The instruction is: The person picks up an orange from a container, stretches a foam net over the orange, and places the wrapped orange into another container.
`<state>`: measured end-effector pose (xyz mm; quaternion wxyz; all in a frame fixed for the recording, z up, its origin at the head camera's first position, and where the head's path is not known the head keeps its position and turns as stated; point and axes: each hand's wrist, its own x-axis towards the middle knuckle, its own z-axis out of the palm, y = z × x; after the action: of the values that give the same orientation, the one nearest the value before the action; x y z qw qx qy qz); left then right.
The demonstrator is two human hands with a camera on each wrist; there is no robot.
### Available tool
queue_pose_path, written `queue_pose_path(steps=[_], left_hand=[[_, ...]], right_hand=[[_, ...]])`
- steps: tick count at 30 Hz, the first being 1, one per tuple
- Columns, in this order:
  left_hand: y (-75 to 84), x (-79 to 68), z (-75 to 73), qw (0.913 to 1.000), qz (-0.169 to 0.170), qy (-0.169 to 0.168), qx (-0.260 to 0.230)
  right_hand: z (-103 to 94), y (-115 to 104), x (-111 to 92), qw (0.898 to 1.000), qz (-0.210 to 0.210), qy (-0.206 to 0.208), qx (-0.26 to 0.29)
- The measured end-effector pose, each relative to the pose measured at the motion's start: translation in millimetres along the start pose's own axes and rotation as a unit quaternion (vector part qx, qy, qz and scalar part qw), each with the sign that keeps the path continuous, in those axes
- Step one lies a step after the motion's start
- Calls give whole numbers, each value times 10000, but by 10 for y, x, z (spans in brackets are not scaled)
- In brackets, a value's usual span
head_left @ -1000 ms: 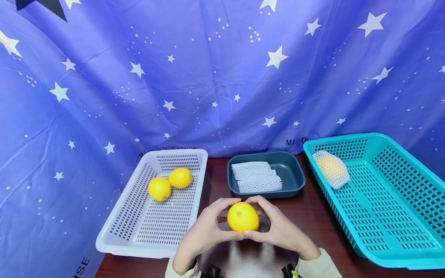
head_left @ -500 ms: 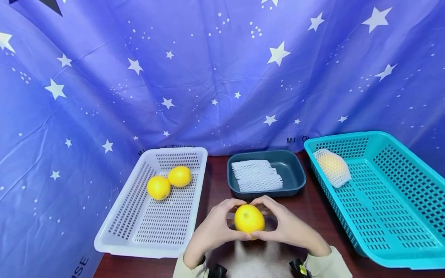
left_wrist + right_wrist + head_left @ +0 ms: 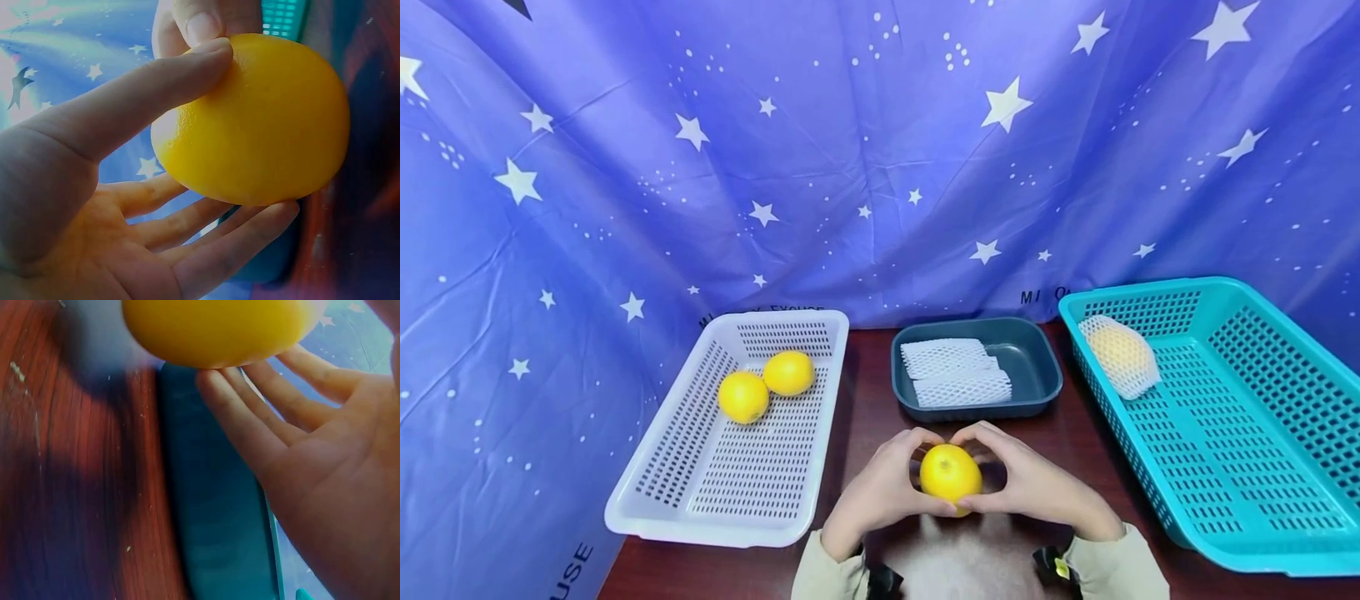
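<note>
Both hands hold one yellow-skinned orange (image 3: 951,478) between them, over the table in front of the dark tray. My left hand (image 3: 891,485) grips its left side, thumb on the near face and fingers behind. On the opposite side my right hand (image 3: 1037,485) grips it the same way, the two thumbs meeting at the front. In the left wrist view the left thumb presses on the orange (image 3: 269,125) while the fingers support its other side. Fingertips of the right hand touch the orange (image 3: 219,331) in the right wrist view, where its thumb is mostly hidden.
Two more oranges (image 3: 743,398) lie in a white basket (image 3: 752,487) at left. Behind the hands, a dark tray (image 3: 1030,367) holds white foam net sleeves (image 3: 962,389). At right, a teal basket (image 3: 1210,450) contains a net-wrapped fruit (image 3: 1122,357). A starry curtain (image 3: 865,167) hangs behind.
Both hands have shifted to the right with the orange between them, their grip much the same. The baskets, tray and sleeves stay in place.
</note>
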<state>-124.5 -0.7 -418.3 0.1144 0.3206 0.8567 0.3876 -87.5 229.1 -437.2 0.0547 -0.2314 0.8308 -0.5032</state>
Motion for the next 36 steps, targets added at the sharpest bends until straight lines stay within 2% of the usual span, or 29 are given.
queue_pose_path(steps=[8, 16, 36], left_hand=[[-7, 42, 101, 9996, -152, -24, 257], [24, 48, 113, 9991, -292, -161, 265], [28, 47, 138, 9984, -420, -152, 341]], right_hand=[[-37, 38, -16, 9998, 16, -208, -54], [-63, 52, -23, 9995, 42, -300, 67], [-83, 80, -24, 9991, 35, -386, 177]])
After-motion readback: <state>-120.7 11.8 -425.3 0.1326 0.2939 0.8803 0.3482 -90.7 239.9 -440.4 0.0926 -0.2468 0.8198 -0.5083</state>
